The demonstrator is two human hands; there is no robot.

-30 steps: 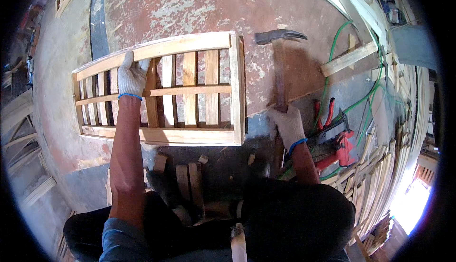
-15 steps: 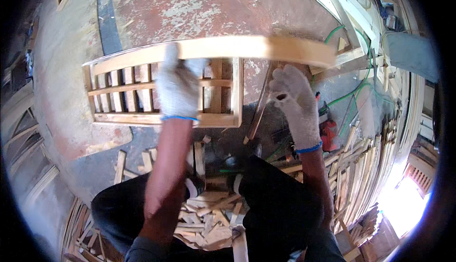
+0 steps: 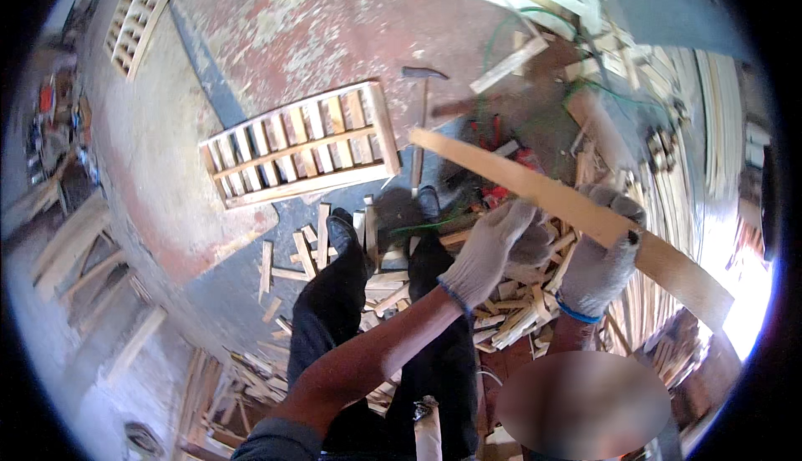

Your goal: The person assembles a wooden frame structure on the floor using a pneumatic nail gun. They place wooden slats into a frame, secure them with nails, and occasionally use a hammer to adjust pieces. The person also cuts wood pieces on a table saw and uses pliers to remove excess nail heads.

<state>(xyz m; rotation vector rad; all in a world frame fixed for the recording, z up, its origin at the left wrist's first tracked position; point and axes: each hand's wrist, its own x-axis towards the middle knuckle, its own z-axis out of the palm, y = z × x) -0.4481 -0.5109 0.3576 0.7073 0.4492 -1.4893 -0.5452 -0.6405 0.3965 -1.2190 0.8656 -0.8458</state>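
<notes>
- Has swung a long, flat, pale wooden board (image 3: pixel 576 212) away to the right; half a second ago, seen stretched above the rectangular, slatted, pale wooden frame (image 3: pixel 309 186).
- Grasps the board in mid-air, aslant, with the right hand (image 3: pixel 595 273) in a whitish knit glove, fingers bent over its edge.
- Holds the similarly gloved left hand (image 3: pixel 493 252) close by the board's lower edge, fingers half curled; cannot tell whether touching or released.
- Has let go of the dark-headed, wooden-handled claw hammer (image 3: pixel 419 127), gripped a second ago, now leaving it on the patchy red-and-grey floor (image 3: pixel 276 51) beside the frame's right end.
- Seems, as a judgement, to have paused hammering to handle the loose board.
- Has risen from a crouch to standing, with both hands well apart from the frame.
</notes>
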